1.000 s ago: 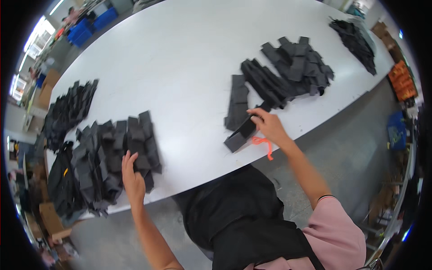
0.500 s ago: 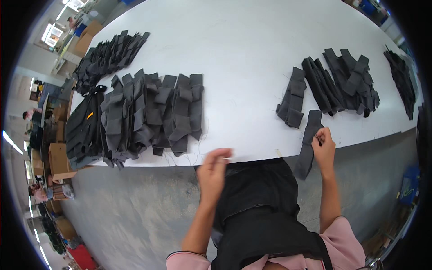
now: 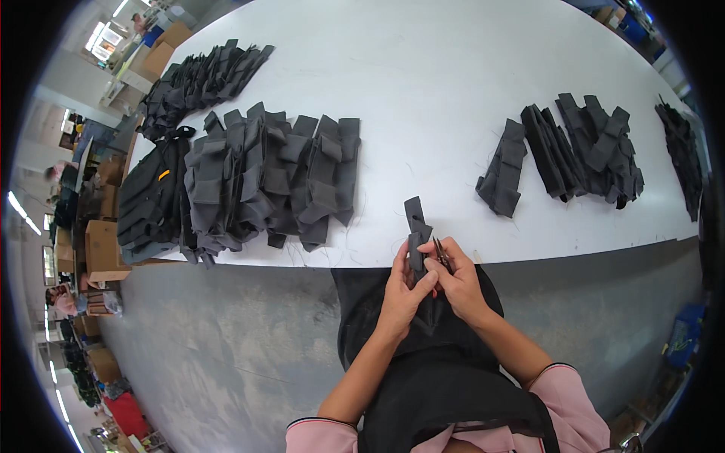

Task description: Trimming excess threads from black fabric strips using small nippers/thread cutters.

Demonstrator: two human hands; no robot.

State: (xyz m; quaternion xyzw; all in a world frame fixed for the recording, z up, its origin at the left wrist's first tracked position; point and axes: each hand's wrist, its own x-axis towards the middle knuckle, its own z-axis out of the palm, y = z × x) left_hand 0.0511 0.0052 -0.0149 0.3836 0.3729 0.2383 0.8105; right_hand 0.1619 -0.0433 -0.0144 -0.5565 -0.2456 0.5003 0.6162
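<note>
In the head view, both bare hands meet just beyond the near edge of the body, in front of a black apron (image 3: 453, 400). Between them is a dark grey fabric strip (image 3: 416, 235), its far end over the near edge of a white table (image 3: 423, 90); its lower end is hard to tell from the apron. The left hand (image 3: 402, 300) is closed lightly, pinching the strip between thumb and fingers. The right hand (image 3: 461, 285) is curled around small thread snips (image 3: 442, 257) – blades pointing away from the body – with its thumb close to the strip.

To the left lies a broad pile of grey strips (image 3: 264, 177), beside a black fabric bundle (image 3: 153, 198) (it bears a yellow-orange tab), with another strip pile (image 3: 204, 81) farther off. To the right are a separate grey piece (image 3: 501, 172), a folded stack (image 3: 553, 155), a loose heap (image 3: 604, 147) and, at far right, a black fabric pile (image 3: 678, 155). A cardboard box (image 3: 106, 251) stands left of the table.
</note>
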